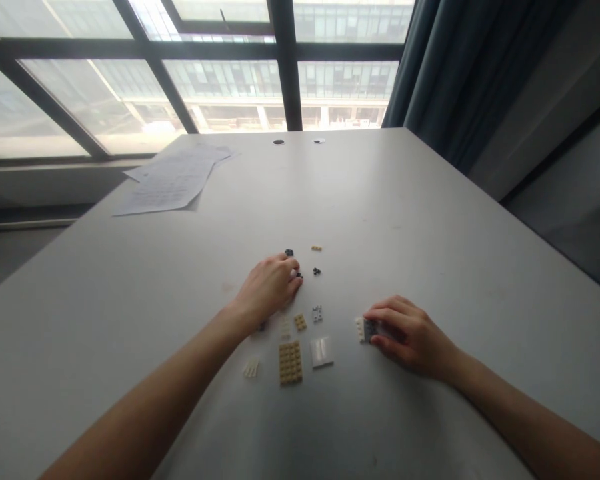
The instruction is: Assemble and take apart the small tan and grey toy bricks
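Note:
My left hand (270, 283) reaches over the middle of the table, its thumb and forefinger closed around a small dark building piece (299, 275). Just past its fingertips lies a dark studded piece (289, 253). On the right, my right hand (407, 333) has thumb and fingers on either side of a white and dark grey brick assembly (365, 330), which sits on the table. Between the hands are a large tan plate (291, 363), a small tan plate (300, 322), white smooth tiles (322, 352) and a light grey piece (317, 313).
A small dark piece (317, 271) and a tan strip (317, 248) lie beyond the left hand. Several cream slim pieces (251, 369) rest near the left forearm. Printed papers (173, 180) lie at the far left of the white table (380, 213), before the window.

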`<state>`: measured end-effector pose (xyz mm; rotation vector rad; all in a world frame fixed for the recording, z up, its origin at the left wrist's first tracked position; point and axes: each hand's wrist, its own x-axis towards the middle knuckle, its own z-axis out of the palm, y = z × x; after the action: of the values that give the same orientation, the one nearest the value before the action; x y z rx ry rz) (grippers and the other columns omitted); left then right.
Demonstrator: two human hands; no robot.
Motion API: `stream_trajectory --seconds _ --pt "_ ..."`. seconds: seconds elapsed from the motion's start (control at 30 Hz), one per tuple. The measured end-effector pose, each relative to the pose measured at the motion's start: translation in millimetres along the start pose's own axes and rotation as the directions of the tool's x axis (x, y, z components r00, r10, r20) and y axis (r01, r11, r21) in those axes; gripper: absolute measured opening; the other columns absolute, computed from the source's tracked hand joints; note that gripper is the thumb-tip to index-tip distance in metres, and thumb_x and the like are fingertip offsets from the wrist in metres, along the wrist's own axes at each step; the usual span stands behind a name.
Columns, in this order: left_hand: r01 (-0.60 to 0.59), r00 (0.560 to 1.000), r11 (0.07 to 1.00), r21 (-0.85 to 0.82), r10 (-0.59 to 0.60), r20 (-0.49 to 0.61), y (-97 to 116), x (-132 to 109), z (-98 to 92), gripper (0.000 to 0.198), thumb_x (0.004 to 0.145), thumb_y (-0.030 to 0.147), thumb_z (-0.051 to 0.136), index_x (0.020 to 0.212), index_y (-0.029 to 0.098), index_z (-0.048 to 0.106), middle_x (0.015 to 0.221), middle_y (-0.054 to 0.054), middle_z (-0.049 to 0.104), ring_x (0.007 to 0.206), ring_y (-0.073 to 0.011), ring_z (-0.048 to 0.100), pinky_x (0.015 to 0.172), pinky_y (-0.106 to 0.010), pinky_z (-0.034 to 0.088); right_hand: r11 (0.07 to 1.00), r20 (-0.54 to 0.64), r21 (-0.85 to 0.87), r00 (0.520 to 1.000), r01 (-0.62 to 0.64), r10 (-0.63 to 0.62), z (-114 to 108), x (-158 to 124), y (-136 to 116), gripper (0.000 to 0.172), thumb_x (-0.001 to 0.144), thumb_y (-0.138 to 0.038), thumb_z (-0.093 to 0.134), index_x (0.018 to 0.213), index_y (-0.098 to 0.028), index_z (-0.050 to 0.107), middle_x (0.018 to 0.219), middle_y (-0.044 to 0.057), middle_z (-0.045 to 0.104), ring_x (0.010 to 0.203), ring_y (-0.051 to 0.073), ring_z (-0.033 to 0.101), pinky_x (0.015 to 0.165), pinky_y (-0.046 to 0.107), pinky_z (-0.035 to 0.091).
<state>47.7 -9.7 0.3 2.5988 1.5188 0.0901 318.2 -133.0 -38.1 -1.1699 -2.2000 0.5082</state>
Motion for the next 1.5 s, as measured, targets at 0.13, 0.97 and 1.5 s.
stream_trajectory --seconds 0.13,0.97,1.5 --pt "-0.053 0.998 0.999 0.0 0.053 -0.037 6 0 5.5 0.02 0.088 0.023 0.049 0.09 0.017 0.068 0.091 -0.006 0.064 0.078 -0.0186 0.061 0.072 -0.029 0.047 1.0 -0.009 0.016 1.0 -0.018 0.018 0 0 1 0.025 0.087 -0.029 0.061 0.11 -0.019 0.063 0.101 0.01 0.066 0.092 0.022 0.059 0.084 0.038 0.048" --pt "-0.245 0.968 0.954 0.175 0.25 -0.002 14 -22 5.0 0.018 0.083 0.0 0.044 0.086 0.01 0.058 0.086 -0.012 0.063 0.081 -0.0243 0.062 0.075 -0.037 0.05 0.886 0.191 -0.463 0.979 0.031 0.066 34 141 -26 0.025 0.087 -0.015 0.059 0.112 -0.016 0.061 0.117 0.012 0.059 0.108 0.023 0.056 0.091 0.034 0.047" --pt "-0.234 0.971 0.965 0.121 0.239 -0.028 13 -20 9.9 0.019 0.084 -0.001 0.042 0.087 0.012 0.056 0.085 -0.01 0.061 0.081 -0.0227 0.061 0.076 -0.035 0.048 0.819 0.265 -0.568 0.961 0.086 0.083 39 139 -24 0.02 0.088 -0.001 0.047 0.089 -0.01 0.064 0.092 0.014 0.064 0.086 0.023 0.061 0.072 0.03 0.049"
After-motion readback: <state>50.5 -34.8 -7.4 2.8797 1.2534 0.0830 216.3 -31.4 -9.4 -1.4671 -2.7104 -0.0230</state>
